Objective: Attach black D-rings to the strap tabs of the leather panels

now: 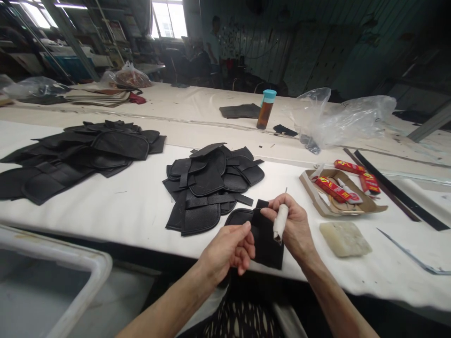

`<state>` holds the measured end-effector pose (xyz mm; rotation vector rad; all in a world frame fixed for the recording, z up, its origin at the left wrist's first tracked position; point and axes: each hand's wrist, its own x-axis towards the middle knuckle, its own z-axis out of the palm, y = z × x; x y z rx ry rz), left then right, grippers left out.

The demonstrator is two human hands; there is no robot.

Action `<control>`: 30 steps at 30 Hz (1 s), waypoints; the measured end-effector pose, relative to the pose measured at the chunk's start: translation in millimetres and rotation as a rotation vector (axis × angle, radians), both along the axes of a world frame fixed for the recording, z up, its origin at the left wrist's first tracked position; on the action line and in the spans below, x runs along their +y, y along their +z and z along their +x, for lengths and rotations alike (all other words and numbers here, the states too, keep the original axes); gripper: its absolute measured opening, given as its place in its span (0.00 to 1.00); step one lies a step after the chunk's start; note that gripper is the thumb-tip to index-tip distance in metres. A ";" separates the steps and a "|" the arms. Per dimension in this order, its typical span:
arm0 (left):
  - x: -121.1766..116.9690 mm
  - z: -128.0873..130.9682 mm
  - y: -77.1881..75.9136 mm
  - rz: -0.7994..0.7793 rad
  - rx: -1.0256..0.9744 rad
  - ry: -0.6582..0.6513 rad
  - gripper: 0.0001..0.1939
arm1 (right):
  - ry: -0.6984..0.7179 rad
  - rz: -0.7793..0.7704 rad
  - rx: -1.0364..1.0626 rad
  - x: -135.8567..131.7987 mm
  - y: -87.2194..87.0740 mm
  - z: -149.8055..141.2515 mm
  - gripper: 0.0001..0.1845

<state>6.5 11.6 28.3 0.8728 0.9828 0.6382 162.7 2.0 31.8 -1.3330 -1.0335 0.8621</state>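
Note:
My right hand (296,225) is closed around an awl (281,223) with a white wrapped handle, its thin metal tip pointing up and away. Thumb and forefinger of that hand also meet at the upper edge of a black leather-like piece (269,244), which lies at the table's front edge. My left hand (230,246) is just left of this piece, fingers curled and thumb against the forefinger; whatever they pinch is too small to make out. Beyond my hands lies a pile of black stitched pieces with straps (202,180). One more rounded black piece (239,217) shows partly behind my left hand.
A larger black pile (102,145) lies left. At right are a cardboard tray (331,211) with red boxes, a yellowish block (345,239), a pointed metal blade (405,251) and dark strips (401,192). A bottle (266,110) and plastic bags (352,119) stand farther back. A white-rimmed bin (102,263) is lower left.

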 end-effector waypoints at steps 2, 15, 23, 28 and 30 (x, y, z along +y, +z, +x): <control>1.9 -4.2 -0.5 -0.329 -0.141 -0.137 0.22 | 0.037 0.028 -0.081 -3.1 5.6 -5.4 0.12; -4.0 -1.5 -3.9 -0.341 -0.169 0.126 0.06 | 0.382 0.636 -0.845 -57.8 -7.1 -38.5 0.15; -16.2 4.3 -14.6 -0.132 -0.094 0.150 0.12 | 0.214 0.195 -0.442 -69.4 -10.3 -35.5 0.10; -17.2 7.3 -14.7 -0.101 -0.086 0.162 0.12 | 0.133 0.019 -0.394 -71.1 -9.1 -38.0 0.11; -17.3 7.8 -14.2 -0.110 -0.098 0.165 0.12 | 0.119 0.142 -0.552 -70.1 -10.6 -37.8 0.09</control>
